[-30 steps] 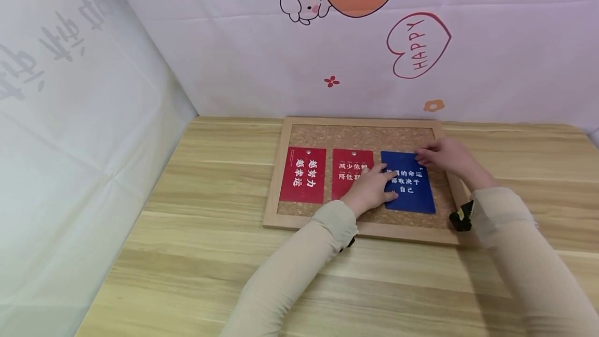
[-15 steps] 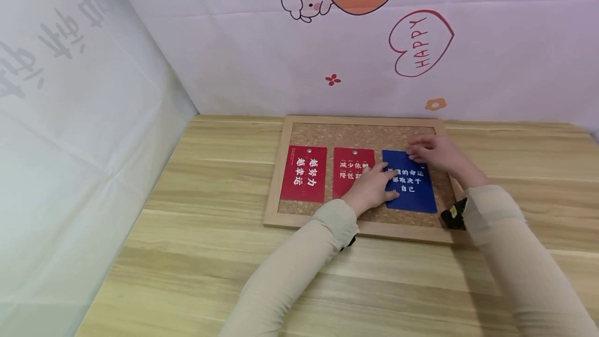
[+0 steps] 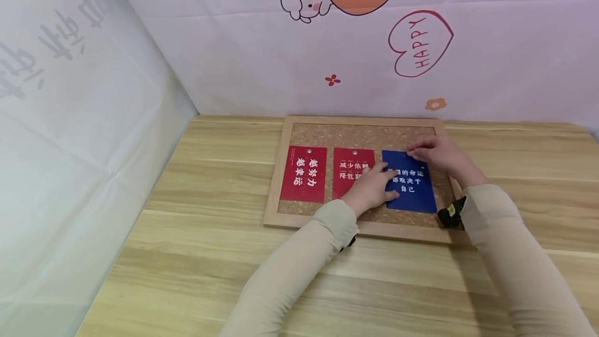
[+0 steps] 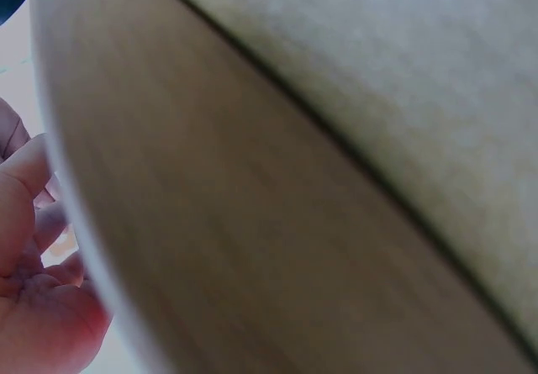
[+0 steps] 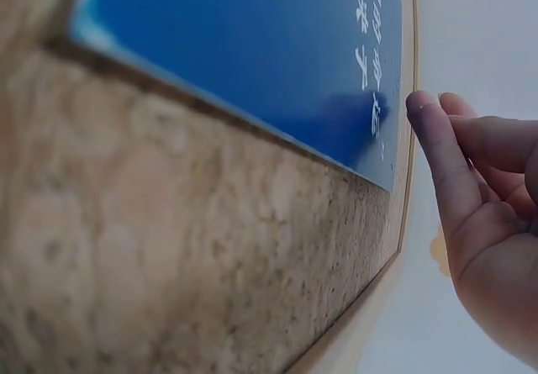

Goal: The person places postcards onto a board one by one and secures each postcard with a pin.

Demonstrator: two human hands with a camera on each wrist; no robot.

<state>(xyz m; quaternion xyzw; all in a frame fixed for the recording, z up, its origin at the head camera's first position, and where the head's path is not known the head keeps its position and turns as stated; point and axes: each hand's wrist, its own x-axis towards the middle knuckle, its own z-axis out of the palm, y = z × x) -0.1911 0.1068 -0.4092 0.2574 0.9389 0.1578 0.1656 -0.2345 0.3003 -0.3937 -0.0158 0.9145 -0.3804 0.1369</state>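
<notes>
A blue card (image 3: 414,201) with white writing lies on the right part of a wood-framed cork board (image 3: 360,137). My left hand (image 3: 372,187) rests with spread fingers on its left edge, overlapping the middle red card (image 3: 342,183). At the blue card's top edge, the thumb and forefinger of my right hand (image 3: 437,154) pinch together over a small pale thing, mostly hidden by the fingertips. The right wrist view shows this hand (image 5: 492,214) beyond the blue card (image 5: 227,46). In the left wrist view, part of my left hand (image 4: 42,307) appears past the board's frame (image 4: 227,189).
Another red card (image 3: 303,173) lies at the board's left end; both red cards have a round silvery spot near the top. The board sits on a wooden table (image 3: 210,212), close to a printed white cloth (image 3: 243,66) at the back. A second cloth hangs left.
My right hand has shifted left along the blue card's top edge, and its fingertips have drawn together. My left hand and the cards stay put.
</notes>
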